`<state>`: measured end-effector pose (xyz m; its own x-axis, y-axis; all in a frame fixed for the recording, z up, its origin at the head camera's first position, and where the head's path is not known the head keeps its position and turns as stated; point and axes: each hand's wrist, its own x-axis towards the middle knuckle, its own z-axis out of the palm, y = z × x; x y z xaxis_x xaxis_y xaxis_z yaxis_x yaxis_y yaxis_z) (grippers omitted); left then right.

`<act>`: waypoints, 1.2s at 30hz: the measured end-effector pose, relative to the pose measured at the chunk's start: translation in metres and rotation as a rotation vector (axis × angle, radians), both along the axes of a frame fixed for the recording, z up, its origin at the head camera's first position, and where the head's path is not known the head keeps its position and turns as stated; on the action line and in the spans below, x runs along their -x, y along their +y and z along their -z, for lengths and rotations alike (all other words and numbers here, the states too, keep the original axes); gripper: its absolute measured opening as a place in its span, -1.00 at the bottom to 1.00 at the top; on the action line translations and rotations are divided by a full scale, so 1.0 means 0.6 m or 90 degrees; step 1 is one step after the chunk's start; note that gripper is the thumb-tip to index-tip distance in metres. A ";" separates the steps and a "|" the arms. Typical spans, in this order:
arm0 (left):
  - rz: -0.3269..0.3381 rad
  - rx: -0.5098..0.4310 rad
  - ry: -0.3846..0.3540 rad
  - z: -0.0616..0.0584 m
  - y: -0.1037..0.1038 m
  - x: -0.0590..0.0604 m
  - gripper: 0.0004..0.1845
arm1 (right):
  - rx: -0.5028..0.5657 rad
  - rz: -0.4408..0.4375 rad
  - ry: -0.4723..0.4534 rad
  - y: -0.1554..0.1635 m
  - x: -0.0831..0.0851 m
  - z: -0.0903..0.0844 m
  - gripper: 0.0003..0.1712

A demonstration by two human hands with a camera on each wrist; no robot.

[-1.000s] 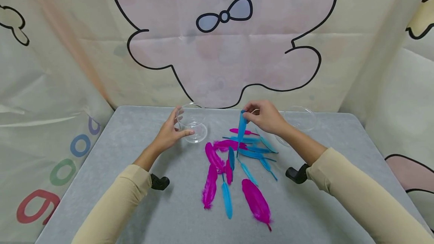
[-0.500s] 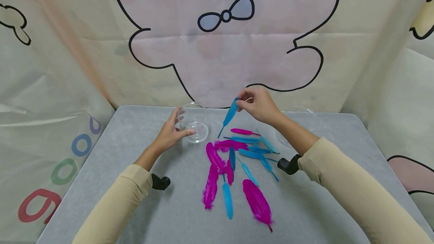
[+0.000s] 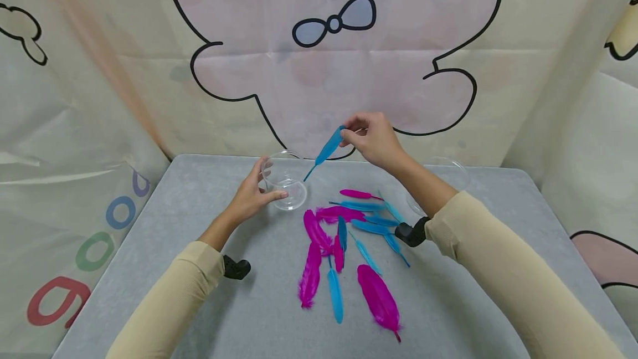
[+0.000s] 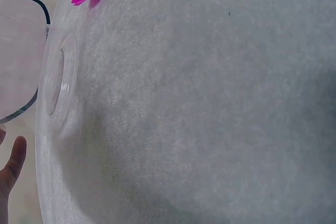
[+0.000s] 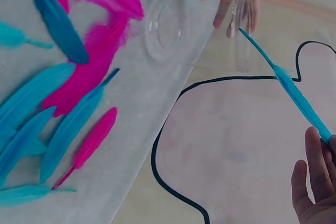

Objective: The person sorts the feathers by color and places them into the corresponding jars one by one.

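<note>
My left hand [image 3: 249, 198] grips a clear cup [image 3: 284, 181] by its side, thumb in front and fingers behind; the cup stands upright at the table's far left. My right hand [image 3: 375, 140] pinches a blue feather [image 3: 328, 149] at its broad end, in the air to the right of the cup. Its bare quill points down and left, close to the cup's rim. In the right wrist view the same feather [image 5: 294, 93] slants toward the cup [image 5: 242, 35]. The left wrist view catches a fingertip [image 4: 19, 153] of my left hand and the cup's round base [image 4: 62, 82].
Several pink feathers [image 3: 310, 276] and blue feathers [image 3: 335, 295] lie spread over the middle of the grey table [image 3: 239, 314], some overlapping. A second clear cup [image 3: 448, 162] stands behind my right forearm, partly hidden. A printed cloth [image 3: 249, 71] hangs behind the table.
My right hand has risen and moved left with the blue feather, from over the pile to beside the cup. The feather has tilted from hanging upright to slanting. My left hand stays put.
</note>
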<state>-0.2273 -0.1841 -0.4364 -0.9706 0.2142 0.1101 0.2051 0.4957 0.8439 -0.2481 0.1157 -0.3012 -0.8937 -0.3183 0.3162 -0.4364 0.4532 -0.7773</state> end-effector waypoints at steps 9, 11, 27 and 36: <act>-0.006 -0.004 -0.011 0.001 0.003 0.002 0.05 | 0.035 0.010 -0.005 -0.018 0.010 -0.006 -0.85; -0.007 -0.002 -0.011 0.001 0.002 0.002 0.05 | 0.035 0.015 -0.006 -0.022 0.013 -0.008 -0.84; -0.004 0.007 -0.019 0.000 0.002 0.000 0.05 | 0.026 0.000 -0.033 -0.071 0.022 0.010 -0.87; -0.010 0.007 -0.025 -0.001 0.000 0.000 0.06 | 0.009 -0.005 -0.059 -0.104 0.018 0.043 -0.88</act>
